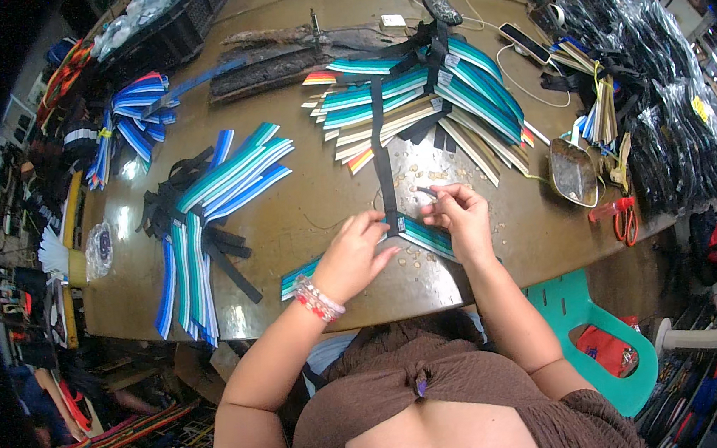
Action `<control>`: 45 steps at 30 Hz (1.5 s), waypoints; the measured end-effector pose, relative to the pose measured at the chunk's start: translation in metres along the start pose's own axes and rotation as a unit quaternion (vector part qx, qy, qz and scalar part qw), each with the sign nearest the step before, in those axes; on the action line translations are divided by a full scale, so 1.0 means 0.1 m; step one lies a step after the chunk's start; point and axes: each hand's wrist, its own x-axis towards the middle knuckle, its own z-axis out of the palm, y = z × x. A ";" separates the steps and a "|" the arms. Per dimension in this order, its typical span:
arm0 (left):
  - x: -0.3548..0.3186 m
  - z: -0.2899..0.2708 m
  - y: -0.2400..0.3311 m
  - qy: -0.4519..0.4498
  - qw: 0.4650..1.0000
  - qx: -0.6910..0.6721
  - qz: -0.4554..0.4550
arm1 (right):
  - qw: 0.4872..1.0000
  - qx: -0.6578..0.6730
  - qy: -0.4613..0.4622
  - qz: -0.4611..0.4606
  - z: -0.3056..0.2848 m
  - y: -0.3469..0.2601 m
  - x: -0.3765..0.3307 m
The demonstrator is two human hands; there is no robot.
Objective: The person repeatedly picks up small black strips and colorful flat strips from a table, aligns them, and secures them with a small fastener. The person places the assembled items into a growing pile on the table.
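In front of me lies a green, white and dark striped webbing strap [301,279] with a black strap [383,158] running away from its middle. A small dark piece with pale print [400,224] sits where they meet. My left hand [351,257] rests over the striped strap beside that junction, fingers stretched and thumb apart. Just right of it, my right hand [463,211] is raised with thumb and fingertips pinched. A small dark piece [426,191] shows at those fingertips; its kind is unclear.
Bundles of striped straps [382,102] lie beyond my hands, with more blue and green straps [193,230] to the left. At right are a metal scoop [573,173], orange-handled scissors [626,226], a phone [524,43] and plastic-wrapped black goods [668,111]. Small bits lie scattered near my right hand.
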 end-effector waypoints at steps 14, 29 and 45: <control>-0.05 0.20 -0.09 0.025 0.999 0.044 -0.010 | 0.884 -0.387 -0.042 -0.258 0.08 0.14 -0.32; -0.01 -0.04 -0.06 -0.004 0.979 -0.193 -0.064 | 0.965 -0.105 0.176 -0.161 -0.65 -0.44 -0.14; 1.09 -0.44 0.39 -0.099 0.975 -0.106 0.168 | 0.851 -0.173 0.410 -0.278 -2.13 -0.40 -0.19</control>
